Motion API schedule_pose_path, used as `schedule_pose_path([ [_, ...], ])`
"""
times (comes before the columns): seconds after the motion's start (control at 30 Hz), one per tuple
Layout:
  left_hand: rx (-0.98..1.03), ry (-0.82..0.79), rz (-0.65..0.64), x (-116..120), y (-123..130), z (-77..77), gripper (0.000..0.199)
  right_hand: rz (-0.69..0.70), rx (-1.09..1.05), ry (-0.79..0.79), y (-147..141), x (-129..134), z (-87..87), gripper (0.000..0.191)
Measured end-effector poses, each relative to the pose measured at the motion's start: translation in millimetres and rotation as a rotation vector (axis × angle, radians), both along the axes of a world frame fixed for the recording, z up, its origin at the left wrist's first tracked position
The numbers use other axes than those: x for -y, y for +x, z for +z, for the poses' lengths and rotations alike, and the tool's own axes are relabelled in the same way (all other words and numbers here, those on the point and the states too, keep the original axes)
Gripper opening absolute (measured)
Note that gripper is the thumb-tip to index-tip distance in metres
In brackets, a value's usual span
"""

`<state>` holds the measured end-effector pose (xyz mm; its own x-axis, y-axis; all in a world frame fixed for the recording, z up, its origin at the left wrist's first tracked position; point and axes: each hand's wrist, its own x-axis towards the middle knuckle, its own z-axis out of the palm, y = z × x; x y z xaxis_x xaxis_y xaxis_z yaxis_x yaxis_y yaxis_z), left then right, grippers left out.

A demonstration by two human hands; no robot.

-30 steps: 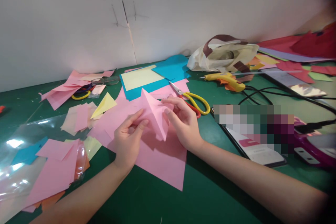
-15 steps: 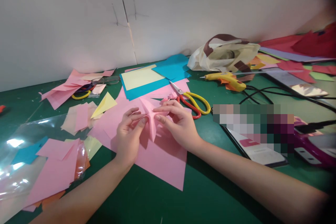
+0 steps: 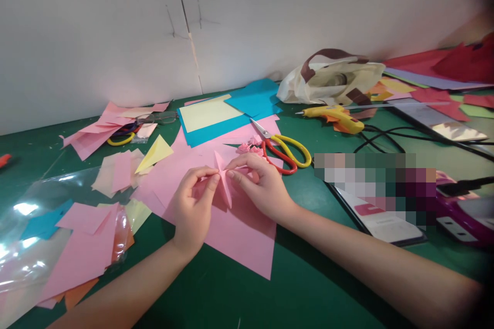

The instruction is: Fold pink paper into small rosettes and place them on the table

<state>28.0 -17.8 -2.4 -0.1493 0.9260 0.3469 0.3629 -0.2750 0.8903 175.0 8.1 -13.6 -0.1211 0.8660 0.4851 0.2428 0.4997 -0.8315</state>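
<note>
A folded pink paper piece [image 3: 226,190] with pointed ends is held up between both hands. My left hand [image 3: 193,205] pinches it near its middle from the left, thumb against the fingers. From the right, my right hand [image 3: 264,187] pinches the same piece close to its centre. Beneath them lie large pink sheets [image 3: 247,252]. Small pink paper flowers [image 3: 252,149] sit just beyond my right hand, beside open scissors [image 3: 285,151] with one red and one yellow handle.
Blue sheets [image 3: 254,100] and a cream sheet [image 3: 210,113] lie behind. A yellow glue gun [image 3: 335,117], a cloth bag [image 3: 328,82], cables and a phone [image 3: 393,223] are right. Left are a plastic bag [image 3: 38,216], paper pieces and glasses [image 3: 164,118].
My left hand's fingers have closed in nearer the paper's centre. The folded piece has turned slightly, and more of the pink flowers shows past my right hand.
</note>
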Motion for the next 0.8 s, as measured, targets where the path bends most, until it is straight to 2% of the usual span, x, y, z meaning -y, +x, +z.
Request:
schedule_pose_path([
  [0.2, -0.014, -0.033, -0.003, -0.3, -0.2, 1.4, 0.009, 0.012, -0.022, -0.081, -1.9, 2.6, 2.0, 0.007],
  [0.63, -0.048, -0.078, -0.006, -0.3, 0.8, 0.3, 0.010, 0.001, 0.080, -0.099, -3.6, 5.4, 2.6, 0.011],
  [0.8, -0.054, -0.094, -0.024, -0.5, 1.0, 0.0, 0.009, 0.023, 0.053, -0.104, -4.3, 6.1, 2.3, 0.011],
])
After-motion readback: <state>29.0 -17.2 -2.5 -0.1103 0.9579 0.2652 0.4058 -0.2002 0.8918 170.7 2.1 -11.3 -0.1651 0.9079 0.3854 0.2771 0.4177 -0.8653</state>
